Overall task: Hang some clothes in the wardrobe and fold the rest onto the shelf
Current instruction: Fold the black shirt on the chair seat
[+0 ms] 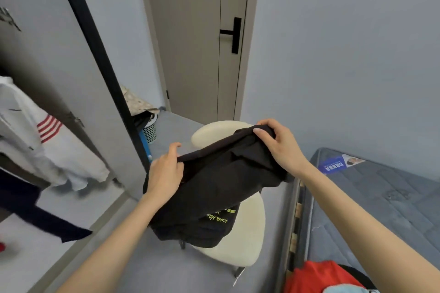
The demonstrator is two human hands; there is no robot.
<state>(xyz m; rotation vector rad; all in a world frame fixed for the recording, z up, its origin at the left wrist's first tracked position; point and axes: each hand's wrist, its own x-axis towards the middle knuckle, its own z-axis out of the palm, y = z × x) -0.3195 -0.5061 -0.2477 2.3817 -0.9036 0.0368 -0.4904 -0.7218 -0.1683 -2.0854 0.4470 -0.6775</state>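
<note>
While a cream chair (247, 233) stands on the grey floor below, a person holds a black garment (221, 188) with yellow-green lettering above its seat. The left hand (166, 171) grips the garment's nearer top edge with curled fingers, and the right hand (278, 143) pinches the farther top edge, so the cloth stretches between them and hangs down. A white garment with red stripes (47, 135) hangs in the open wardrobe at left; a red garment (316, 276) lies on the mattress (381, 197) at right.
</note>
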